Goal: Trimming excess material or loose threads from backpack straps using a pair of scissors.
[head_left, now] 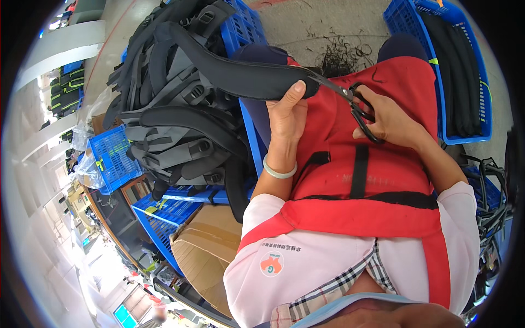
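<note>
The left hand (289, 112), nearer, pinches the padded strap (246, 79) by its end — the length stretches leftward — while the right hand (391, 120), fingers curled around scissors (350, 95), holds blades at this tip.

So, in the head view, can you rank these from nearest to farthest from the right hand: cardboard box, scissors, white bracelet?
1. Scissors: held in the right hand.
2. White bracelet: to the left, below the left hand in the picture.
3. Cardboard box: farthest, lower left, beyond the bracelet.

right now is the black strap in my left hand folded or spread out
Spread out: the strap reaches your left hand in one long, unfolded curve.
</note>
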Demonstrator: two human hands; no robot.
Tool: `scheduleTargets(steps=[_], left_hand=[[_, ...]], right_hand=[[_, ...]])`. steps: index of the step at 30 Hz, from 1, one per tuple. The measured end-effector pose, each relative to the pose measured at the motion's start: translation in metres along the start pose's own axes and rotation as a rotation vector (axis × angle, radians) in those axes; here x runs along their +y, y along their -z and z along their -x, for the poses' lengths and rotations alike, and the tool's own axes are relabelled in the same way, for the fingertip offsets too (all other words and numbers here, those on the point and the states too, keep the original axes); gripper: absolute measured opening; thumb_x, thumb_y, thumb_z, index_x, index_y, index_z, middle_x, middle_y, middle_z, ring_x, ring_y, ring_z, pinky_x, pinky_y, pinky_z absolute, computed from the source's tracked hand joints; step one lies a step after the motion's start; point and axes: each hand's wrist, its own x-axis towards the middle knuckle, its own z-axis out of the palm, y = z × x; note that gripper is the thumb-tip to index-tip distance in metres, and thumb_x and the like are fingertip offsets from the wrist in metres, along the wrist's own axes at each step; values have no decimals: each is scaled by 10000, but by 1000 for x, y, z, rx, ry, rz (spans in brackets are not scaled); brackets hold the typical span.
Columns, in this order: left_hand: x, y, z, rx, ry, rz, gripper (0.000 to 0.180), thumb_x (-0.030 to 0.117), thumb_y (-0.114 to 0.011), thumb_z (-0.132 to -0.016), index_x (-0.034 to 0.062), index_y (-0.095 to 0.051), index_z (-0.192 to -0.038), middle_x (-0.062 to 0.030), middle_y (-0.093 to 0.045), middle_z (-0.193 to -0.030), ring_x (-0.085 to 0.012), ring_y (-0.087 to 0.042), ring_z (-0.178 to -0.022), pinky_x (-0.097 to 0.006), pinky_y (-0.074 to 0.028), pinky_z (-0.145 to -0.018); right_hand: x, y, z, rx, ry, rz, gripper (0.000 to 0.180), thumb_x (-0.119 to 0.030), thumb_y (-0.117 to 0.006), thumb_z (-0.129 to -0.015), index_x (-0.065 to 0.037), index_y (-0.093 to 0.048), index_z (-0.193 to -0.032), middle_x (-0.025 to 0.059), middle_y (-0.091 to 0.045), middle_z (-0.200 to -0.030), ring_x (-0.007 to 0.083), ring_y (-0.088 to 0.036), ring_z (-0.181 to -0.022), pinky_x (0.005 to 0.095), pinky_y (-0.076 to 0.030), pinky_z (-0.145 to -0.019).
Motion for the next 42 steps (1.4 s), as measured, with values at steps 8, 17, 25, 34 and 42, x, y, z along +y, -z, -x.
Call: scheduleTargets(steps=[8, 17, 25, 34, 42], left_hand=[[-1, 0, 3, 39, 2, -1, 231, -34, -670, -821, 69, -635, -1025, -30, -646, -1002, -148, -616, -925, -290, -486, -872], [-2, -4, 7, 39, 11, 5, 243, -39, -668, -819, 67, -636, -1035, -32, -652, -1008, -152, -620, -938, -293, -488, -889], [-5, 8, 6, 39, 28, 24, 253, -43, -662, -821, 64, -630, -1048, -35, -651, -1019, -156, -622, -952, -293, -486, -900], [-3, 8, 6, 39, 57, 66, 249, -44, -653, -826, 64, -614, -1047, -37, -643, -999, -158, -621, -928, -298, -489, -894], [-7, 4, 8, 59, 30, 3, 252, -57, -672, -808, 68, -620, -1020, -31, -643, -983, -147, -619, -912, -293, -495, -874]], right_hand=[[2, -4, -6, 3, 29, 57, 636, -337, -818, -687, -13, -455, -1097, 186, -600, -967, 384, -581, -884, 405, -448, -755], [2, -5, -10, 11, 104, 56, 664, -362, -822, -680, 21, -478, -1099, 164, -579, -854, 322, -580, -788, 392, -441, -700], [11, -6, -15, -72, 28, -11, 609, -379, -818, -698, 27, -512, -1033, 110, -530, -746, 225, -509, -659, 352, -422, -617], [15, -11, -16, -58, 80, -29, 462, -292, -796, -750, 8, -496, -932, 97, -492, -681, 199, -465, -630, 345, -405, -594], [18, -1, -15, -57, 68, 60, 668, -365, -845, -640, 11, -482, -1056, 83, -438, -697, 211, -426, -644, 337, -384, -605]])
